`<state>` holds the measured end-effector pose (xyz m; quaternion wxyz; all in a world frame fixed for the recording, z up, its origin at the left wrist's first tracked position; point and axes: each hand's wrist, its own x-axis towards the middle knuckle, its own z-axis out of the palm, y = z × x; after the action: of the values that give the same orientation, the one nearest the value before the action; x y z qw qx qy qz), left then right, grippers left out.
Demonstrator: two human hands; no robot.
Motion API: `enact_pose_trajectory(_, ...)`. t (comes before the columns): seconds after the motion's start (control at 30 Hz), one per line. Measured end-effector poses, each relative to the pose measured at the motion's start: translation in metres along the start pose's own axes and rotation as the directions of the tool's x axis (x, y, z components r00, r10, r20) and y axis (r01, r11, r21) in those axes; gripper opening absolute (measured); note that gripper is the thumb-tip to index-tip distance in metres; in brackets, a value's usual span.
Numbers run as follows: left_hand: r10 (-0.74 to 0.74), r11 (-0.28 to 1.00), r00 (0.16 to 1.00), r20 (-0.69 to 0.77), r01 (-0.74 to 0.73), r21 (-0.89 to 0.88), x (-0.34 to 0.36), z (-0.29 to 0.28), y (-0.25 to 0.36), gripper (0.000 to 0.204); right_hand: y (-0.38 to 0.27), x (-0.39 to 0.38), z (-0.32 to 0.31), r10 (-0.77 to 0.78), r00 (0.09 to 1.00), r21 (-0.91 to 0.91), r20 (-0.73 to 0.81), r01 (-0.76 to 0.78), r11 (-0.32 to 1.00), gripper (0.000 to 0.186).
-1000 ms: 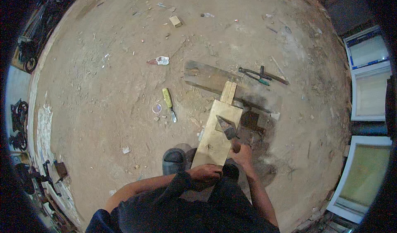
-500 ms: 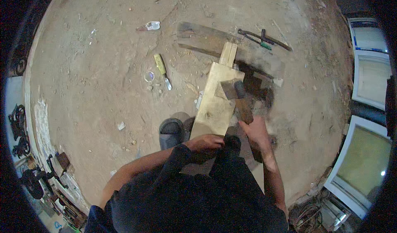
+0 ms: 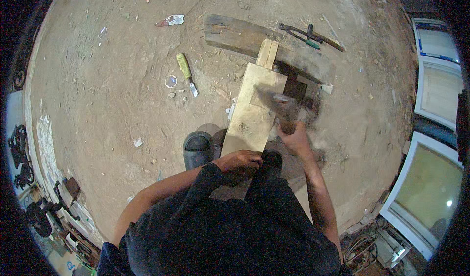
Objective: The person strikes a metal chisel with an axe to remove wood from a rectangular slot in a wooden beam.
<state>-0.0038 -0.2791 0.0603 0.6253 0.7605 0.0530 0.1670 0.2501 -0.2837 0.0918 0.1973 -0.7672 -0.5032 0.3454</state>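
Observation:
A pale wooden board [image 3: 249,112] slopes up from my lap side, its far part lying over an old grey timber [image 3: 235,33]. A narrower tongue [image 3: 267,54] sticks out at its far end. My left hand [image 3: 240,161] is closed on the near edge of the board. My right hand [image 3: 297,140] is wrapped round the handle of a hatchet-like tool [image 3: 281,103]. Its metal head is smeared by motion and overlaps the board's right side; I cannot tell whether it touches.
A chisel with a yellow-green handle [image 3: 184,66] lies on the dirt floor at left, beside a small clear disc [image 3: 171,81]. Pincers [image 3: 298,35] lie beyond the timber. My sandalled foot [image 3: 198,150] stands left of the board. White-framed panels [image 3: 426,188] line the right side.
The tool's head has swung a little, now blurred over the board's right side. My left hand keeps its hold on the board. The whole view has shifted slightly.

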Motion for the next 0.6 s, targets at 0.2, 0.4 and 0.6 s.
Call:
enact_pose_trajectory(0.2, 0.139, 0.982, 0.990, 0.011, -0.140, 0.129, -0.004, 0.006, -0.013, 0.022, 0.043, -0.008, 0.030, 0.158, 0.987, -0.028, 0.004, -0.158, 0.987, 0.033)
enact_pose_trajectory(0.4, 0.153, 0.978, 0.987, -0.053, -0.144, 0.150, -0.002, 0.006, -0.012, 0.020, 0.015, -0.002, 0.010, 0.220, 0.970, 0.036, 0.098, -0.225, 0.974, 0.029)
enact_pose_trajectory(0.6, 0.128, 0.990, 0.988, -0.088, -0.122, 0.072, 0.000, 0.003, -0.002, 0.023, 0.004, -0.010, -0.024, 0.290, 0.935, -0.033, 0.206, -0.289, 0.957, 0.042)
